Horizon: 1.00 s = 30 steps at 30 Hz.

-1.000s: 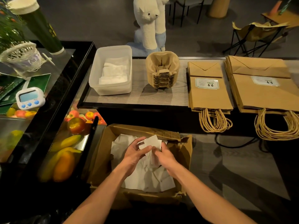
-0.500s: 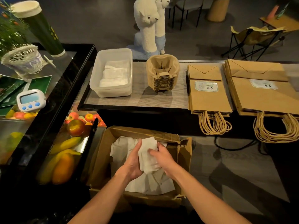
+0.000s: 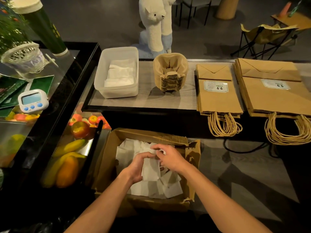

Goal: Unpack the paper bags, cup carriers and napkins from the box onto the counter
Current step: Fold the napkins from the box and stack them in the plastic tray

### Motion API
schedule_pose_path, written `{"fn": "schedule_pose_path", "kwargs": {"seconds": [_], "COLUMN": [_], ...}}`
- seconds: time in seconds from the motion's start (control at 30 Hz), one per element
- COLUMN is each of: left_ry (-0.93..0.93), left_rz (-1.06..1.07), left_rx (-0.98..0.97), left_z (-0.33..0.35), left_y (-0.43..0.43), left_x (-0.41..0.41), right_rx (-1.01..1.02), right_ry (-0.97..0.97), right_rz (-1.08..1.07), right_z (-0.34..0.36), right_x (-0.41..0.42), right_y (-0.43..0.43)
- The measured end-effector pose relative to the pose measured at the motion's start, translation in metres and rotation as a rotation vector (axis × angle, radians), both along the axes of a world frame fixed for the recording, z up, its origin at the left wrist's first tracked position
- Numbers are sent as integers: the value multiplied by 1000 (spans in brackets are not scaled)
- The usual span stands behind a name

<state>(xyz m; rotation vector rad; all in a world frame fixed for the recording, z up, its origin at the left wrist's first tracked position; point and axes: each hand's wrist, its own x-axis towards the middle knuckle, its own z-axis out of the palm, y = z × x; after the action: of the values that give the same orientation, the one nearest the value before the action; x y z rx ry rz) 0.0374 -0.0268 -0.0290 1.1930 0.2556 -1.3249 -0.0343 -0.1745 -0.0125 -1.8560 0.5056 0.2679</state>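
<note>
A worn cardboard box stands on the floor below the counter, with loose white napkins inside. My left hand and my right hand meet over the box and grip a small stack of napkins between them. On the counter sit a clear plastic tub with napkins in it, a stack of brown cup carriers, and two piles of flat brown paper bags whose rope handles hang over the front edge.
A glass display case with fruit stands at the left, a white timer and a wicker basket on top. A plush alpaca stands behind the counter. A black cable lies on the floor right of the box.
My hands have lowered the napkin stack a little in the box, and my right hand has moved over the top of the stack.
</note>
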Motion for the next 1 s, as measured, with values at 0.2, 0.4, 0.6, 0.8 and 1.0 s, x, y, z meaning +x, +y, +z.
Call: {"fn": "schedule_pose_path", "kwargs": {"seconds": [0.2, 0.4, 0.6, 0.8, 1.0], "left_ry": [115, 100, 91, 89, -3], "left_rz": [235, 289, 281, 272, 107], "left_rx": [-33, 86, 140, 161, 130], "left_z": [-16, -33, -38, -36, -35], "left_y": [11, 26, 30, 26, 16], "left_x": [1, 1, -2, -2, -3], "right_rx": [-131, -459, -588, -169, 313], "right_ry": [152, 573, 552, 319, 301], "right_rz": [-182, 341, 396, 103, -118], "right_z": [-26, -63, -74, -49, -31], "right_x": [-14, -38, -48, -36, -24], "right_y": [-9, 4, 8, -12, -18]}}
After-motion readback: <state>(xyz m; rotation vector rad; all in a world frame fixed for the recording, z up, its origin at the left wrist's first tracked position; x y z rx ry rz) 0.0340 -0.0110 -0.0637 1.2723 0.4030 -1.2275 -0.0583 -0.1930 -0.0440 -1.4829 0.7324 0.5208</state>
